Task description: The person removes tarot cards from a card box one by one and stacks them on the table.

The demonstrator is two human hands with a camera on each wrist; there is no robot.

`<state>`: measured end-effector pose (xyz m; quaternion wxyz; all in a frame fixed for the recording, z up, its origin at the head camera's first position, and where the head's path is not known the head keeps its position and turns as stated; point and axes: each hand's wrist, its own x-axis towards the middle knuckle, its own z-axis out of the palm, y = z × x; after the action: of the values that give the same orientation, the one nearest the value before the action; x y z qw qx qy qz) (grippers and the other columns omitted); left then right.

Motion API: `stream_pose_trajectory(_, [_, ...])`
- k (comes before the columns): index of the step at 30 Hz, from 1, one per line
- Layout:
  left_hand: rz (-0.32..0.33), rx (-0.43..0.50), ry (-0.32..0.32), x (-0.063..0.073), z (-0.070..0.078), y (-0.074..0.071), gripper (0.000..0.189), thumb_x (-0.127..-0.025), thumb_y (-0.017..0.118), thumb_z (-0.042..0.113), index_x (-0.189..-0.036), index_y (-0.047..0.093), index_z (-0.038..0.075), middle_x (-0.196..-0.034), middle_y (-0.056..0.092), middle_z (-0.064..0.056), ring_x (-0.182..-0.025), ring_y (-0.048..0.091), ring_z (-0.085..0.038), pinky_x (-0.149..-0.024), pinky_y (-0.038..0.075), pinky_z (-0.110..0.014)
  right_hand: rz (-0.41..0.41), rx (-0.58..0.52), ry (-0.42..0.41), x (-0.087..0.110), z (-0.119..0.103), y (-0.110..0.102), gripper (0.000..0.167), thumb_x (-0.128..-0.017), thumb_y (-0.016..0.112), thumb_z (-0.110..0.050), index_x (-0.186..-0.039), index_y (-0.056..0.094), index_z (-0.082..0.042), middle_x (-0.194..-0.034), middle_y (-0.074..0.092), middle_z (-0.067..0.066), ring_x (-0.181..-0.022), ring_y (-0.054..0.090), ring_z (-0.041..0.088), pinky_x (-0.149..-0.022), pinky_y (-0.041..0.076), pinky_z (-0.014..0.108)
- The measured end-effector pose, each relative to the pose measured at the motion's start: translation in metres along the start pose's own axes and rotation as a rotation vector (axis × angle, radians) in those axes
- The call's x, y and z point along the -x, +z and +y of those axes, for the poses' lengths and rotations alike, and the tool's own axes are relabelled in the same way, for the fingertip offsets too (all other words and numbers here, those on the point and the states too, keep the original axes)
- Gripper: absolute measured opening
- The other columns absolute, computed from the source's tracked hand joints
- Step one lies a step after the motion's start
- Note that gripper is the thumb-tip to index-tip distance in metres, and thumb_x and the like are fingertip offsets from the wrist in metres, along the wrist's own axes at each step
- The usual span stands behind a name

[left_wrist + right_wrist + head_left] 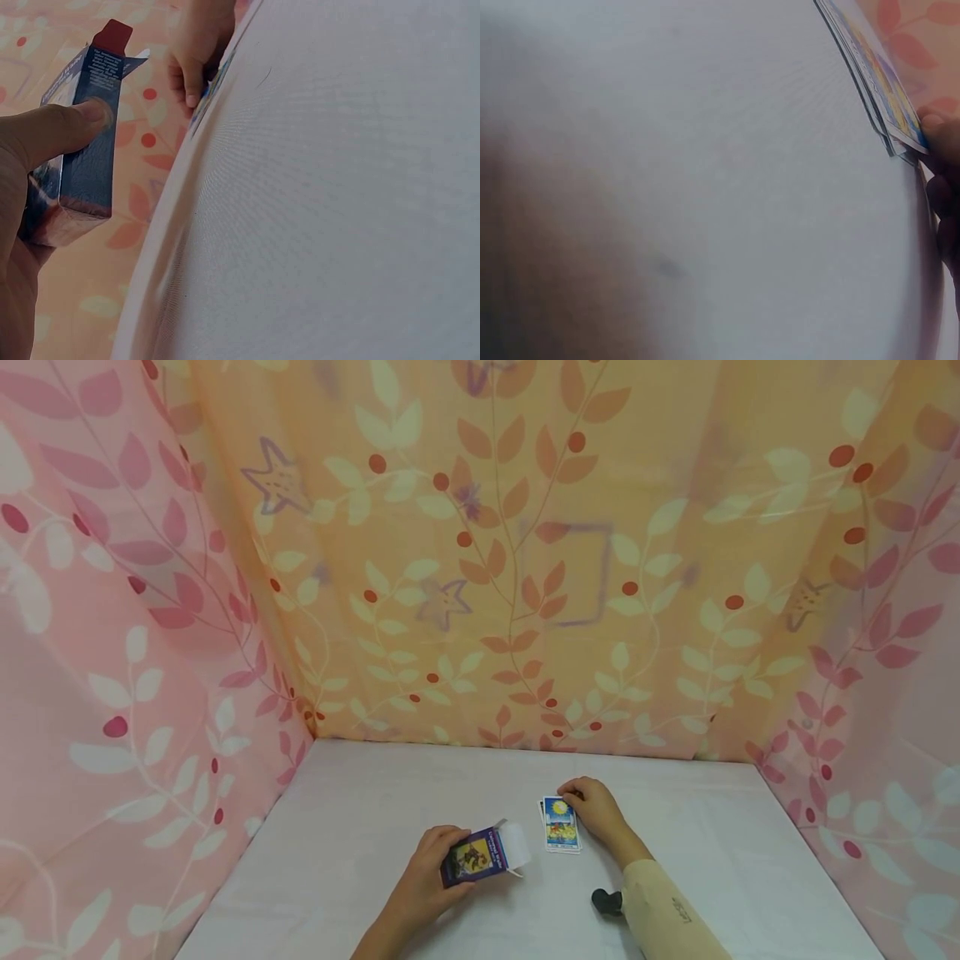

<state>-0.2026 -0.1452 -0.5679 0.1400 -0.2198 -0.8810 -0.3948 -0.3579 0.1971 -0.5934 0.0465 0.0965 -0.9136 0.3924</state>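
On the left, the left hand (pixel 423 881) holds a dark blue card box (pixel 476 857), with the fingers wrapped round it and the thumb (pixel 64 127) pressed on its narrow side. The box has its white flap (pixel 516 841) open at the far end, and it sits low over the white table (pixel 315 852). Just to the right of the box lies a small stack of cards (pixel 561 824), picture side up, flat on the table. The right hand (pixel 596 807) rests at the far right corner of the stack, and its bent fingertips (pixel 934 135) touch the card edges there. A leafy pink and orange cloth (pixel 480 552) hangs behind the table.
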Motion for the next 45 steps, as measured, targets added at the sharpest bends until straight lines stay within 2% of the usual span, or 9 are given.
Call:
stream_pose_trajectory(6, [0.002, -0.027, 0.020, 0.000, 0.001, -0.001, 0.080, -0.072, 0.095, 0.023, -0.142, 0.056, 0.019, -0.137, 0.051, 0.010, -0.125, 0.050, -0.013, -0.104, 0.051, -0.043, -0.002, 0.021, -0.011, 0.000, -0.002, -0.002, 0.009, -0.099, 0.068, -0.013, -0.102, 0.076, -0.016, -0.101, 0.070, -0.002, -0.102, 0.063, 0.020, -0.100, 0.051, 0.050])
stream_pose_trajectory(16, [-0.003, -0.024, 0.021, -0.001, 0.001, 0.000, 0.081, -0.072, 0.095, 0.023, -0.142, 0.054, 0.027, -0.137, 0.050, 0.010, -0.126, 0.050, -0.013, -0.105, 0.051, -0.043, -0.009, 0.032, -0.006, 0.000, -0.002, -0.002, 0.009, -0.097, 0.071, -0.012, -0.104, 0.076, -0.015, -0.102, 0.069, -0.002, -0.100, 0.062, 0.019, -0.099, 0.052, 0.048])
stream_pose_trajectory(25, [-0.007, -0.009, 0.012, -0.002, -0.001, 0.000, 0.078, -0.073, 0.094, 0.024, -0.141, 0.057, 0.019, -0.136, 0.051, 0.011, -0.125, 0.050, -0.012, -0.105, 0.051, -0.041, -0.023, 0.022, 0.007, -0.001, -0.003, -0.004, 0.010, -0.096, 0.072, -0.013, -0.106, 0.075, -0.016, -0.104, 0.069, -0.002, -0.100, 0.061, 0.018, -0.099, 0.052, 0.048])
stream_pose_trajectory(30, [-0.001, -0.017, 0.011, -0.002, -0.002, -0.001, 0.078, -0.073, 0.094, 0.025, -0.141, 0.057, 0.023, -0.137, 0.051, 0.012, -0.126, 0.050, -0.011, -0.105, 0.051, -0.042, -0.030, 0.014, 0.007, -0.001, -0.005, -0.006, 0.012, -0.098, 0.071, -0.016, -0.109, 0.074, -0.016, -0.103, 0.068, -0.003, -0.096, 0.059, 0.017, -0.096, 0.052, 0.044])
stream_pose_trajectory(36, [0.013, -0.021, 0.040, -0.001, -0.002, -0.001, 0.080, -0.072, 0.095, 0.024, -0.142, 0.056, 0.022, -0.136, 0.052, 0.007, -0.124, 0.051, -0.015, -0.104, 0.052, -0.043, -0.007, -0.011, 0.011, 0.002, -0.009, -0.010, 0.014, -0.098, 0.070, -0.017, -0.110, 0.074, -0.011, -0.100, 0.067, -0.001, -0.093, 0.057, 0.019, -0.091, 0.050, 0.041])
stream_pose_trajectory(45, [0.016, -0.019, 0.023, 0.001, -0.001, 0.000, 0.080, -0.071, 0.095, 0.022, -0.141, 0.056, 0.022, -0.136, 0.052, 0.009, -0.123, 0.051, -0.012, -0.103, 0.052, -0.040, 0.049, -0.057, 0.021, 0.016, -0.023, -0.015, 0.019, -0.098, 0.070, -0.018, -0.113, 0.074, -0.007, -0.098, 0.067, 0.000, -0.092, 0.056, 0.019, -0.086, 0.048, 0.037])
